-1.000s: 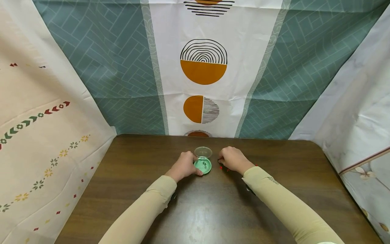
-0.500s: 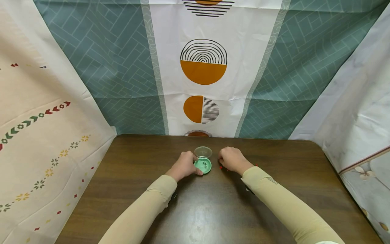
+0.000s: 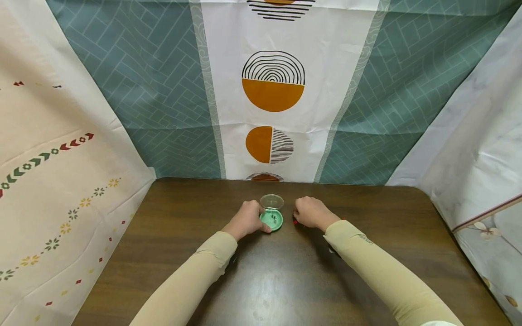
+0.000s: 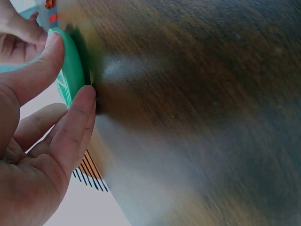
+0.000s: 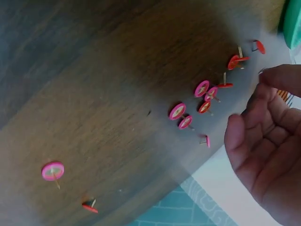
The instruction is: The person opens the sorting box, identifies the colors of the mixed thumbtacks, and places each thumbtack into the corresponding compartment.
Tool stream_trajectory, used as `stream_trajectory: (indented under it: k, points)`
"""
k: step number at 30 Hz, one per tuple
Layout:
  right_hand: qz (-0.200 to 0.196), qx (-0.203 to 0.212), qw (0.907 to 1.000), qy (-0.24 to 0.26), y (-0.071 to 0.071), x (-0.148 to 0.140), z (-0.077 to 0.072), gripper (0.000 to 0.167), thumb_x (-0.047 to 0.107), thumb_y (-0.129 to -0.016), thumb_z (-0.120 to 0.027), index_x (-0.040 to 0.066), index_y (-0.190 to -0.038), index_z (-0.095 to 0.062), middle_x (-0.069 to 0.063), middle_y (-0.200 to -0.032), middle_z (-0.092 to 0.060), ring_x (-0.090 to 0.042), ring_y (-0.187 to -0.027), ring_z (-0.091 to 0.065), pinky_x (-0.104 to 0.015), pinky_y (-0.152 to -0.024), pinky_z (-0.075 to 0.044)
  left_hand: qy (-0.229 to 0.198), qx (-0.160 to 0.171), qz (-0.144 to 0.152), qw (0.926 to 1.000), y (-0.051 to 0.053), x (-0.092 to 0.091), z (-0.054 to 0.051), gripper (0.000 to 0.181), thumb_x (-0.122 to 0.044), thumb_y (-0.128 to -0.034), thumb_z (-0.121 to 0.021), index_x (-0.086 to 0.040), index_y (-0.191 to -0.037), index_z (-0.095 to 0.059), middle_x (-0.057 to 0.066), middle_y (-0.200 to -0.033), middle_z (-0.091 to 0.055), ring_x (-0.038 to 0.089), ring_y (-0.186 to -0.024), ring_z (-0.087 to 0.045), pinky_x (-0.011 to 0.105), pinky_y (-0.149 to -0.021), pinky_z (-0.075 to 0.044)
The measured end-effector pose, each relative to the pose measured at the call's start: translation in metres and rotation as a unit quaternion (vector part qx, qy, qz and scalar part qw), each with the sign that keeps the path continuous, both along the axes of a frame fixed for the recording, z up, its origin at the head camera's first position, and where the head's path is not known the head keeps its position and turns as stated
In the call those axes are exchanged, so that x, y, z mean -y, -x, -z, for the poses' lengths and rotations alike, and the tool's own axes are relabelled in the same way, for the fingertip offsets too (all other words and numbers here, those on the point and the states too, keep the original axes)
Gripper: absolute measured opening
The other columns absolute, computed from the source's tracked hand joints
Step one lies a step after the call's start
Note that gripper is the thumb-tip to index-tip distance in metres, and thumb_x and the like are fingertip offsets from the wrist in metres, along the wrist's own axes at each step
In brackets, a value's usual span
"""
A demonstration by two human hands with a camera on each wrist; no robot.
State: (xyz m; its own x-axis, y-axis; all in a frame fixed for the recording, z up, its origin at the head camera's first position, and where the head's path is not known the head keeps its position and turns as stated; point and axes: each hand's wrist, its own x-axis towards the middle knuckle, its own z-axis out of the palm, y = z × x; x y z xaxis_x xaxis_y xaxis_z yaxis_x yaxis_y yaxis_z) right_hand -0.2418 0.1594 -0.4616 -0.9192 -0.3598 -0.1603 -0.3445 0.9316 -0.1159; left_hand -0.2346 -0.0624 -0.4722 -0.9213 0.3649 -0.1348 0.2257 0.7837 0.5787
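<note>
A round green case [image 3: 272, 219] stands on the table with its clear hinged lid [image 3: 272, 202] raised. Small dark marks or bits show inside it. My left hand [image 3: 246, 219] holds the case by its left side, thumb in front and fingers behind; in the left wrist view the thumb and fingers grip its green rim [image 4: 71, 66]. To the right, my right hand [image 3: 311, 213] is low over the table, thumb and fingertip pinched together. A tiny shiny bit, seemingly a thumbtack [image 5: 262, 71], peeks out there, mostly hidden. Several red and pink thumbtacks [image 5: 202, 88] lie beside this hand.
Apart from the cluster, a pink thumbtack [image 5: 52, 171] and a red thumbtack [image 5: 90, 206] lie on the brown wooden table [image 3: 183, 271]. A patterned cloth [image 3: 171, 90] hangs behind the table's far edge, with more cloth at both sides.
My right hand has shifted only slightly among the thumbtacks. The left hand and the green case stay in place; the head view tilts a little.
</note>
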Motion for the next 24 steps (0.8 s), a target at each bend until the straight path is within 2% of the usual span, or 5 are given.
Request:
stream_trajectory:
  k: [6, 10, 14, 19, 24]
  points:
    - [-0.008, 0.002, 0.9942, 0.107, 0.000, 0.004, -0.004, 0.018, 0.022, -0.091, -0.053, 0.019, -0.075, -0.060, 0.007, -0.064, -0.056, -0.006, -0.052, -0.052, -0.027, -0.060, -0.044, 0.002, -0.004, -0.003, 1.0000, 0.000, 0.001, -0.002, 0.063, -0.034, -0.0556, -0.090, -0.001, -0.106, -0.071, 0.010, -0.110, -0.069, 0.018, -0.099, -0.062, 0.033, -0.081, -0.052]
    - [-0.013, 0.003, 0.9880, 0.154, 0.000, 0.008, -0.007, 0.012, 0.024, -0.091, -0.056, 0.018, -0.084, -0.065, 0.008, -0.070, -0.058, -0.006, -0.056, -0.052, -0.026, -0.064, -0.046, 0.000, -0.002, -0.002, 1.0000, -0.001, 0.001, 0.000, 0.062, -0.034, -0.0555, -0.090, -0.002, -0.105, -0.071, 0.009, -0.107, -0.070, 0.017, -0.095, -0.061, 0.032, -0.079, -0.052]
    - [-0.017, 0.022, 0.9823, 0.185, 0.000, 0.010, -0.006, 0.010, 0.024, -0.092, -0.058, 0.018, -0.088, -0.065, 0.008, -0.071, -0.059, -0.006, -0.055, -0.053, -0.025, -0.063, -0.047, 0.000, 0.005, -0.002, 1.0000, -0.002, 0.000, 0.002, 0.063, -0.035, -0.0561, -0.090, -0.002, -0.106, -0.071, 0.010, -0.109, -0.069, 0.015, -0.093, -0.061, 0.030, -0.076, -0.051]
    - [-0.038, 0.017, 0.9749, 0.219, 0.000, 0.011, -0.007, 0.010, 0.024, -0.090, -0.061, 0.018, -0.086, -0.067, 0.009, -0.071, -0.060, -0.006, -0.055, -0.053, -0.025, -0.060, -0.047, 0.000, -0.003, 0.000, 1.0000, 0.000, -0.001, 0.000, 0.057, -0.035, -0.0554, -0.090, -0.004, -0.100, -0.073, 0.006, -0.101, -0.071, 0.013, -0.082, -0.059, 0.026, -0.068, -0.049]
    - [-0.043, 0.023, 0.9707, 0.235, -0.002, 0.015, -0.004, 0.012, 0.026, -0.091, -0.061, 0.017, -0.089, -0.069, 0.010, -0.074, -0.061, -0.006, -0.056, -0.054, -0.026, -0.058, -0.048, 0.007, -0.004, 0.000, 1.0000, 0.001, -0.001, -0.001, 0.057, -0.034, -0.0546, -0.090, -0.004, -0.099, -0.073, 0.005, -0.101, -0.071, 0.011, -0.082, -0.058, 0.025, -0.068, -0.048]
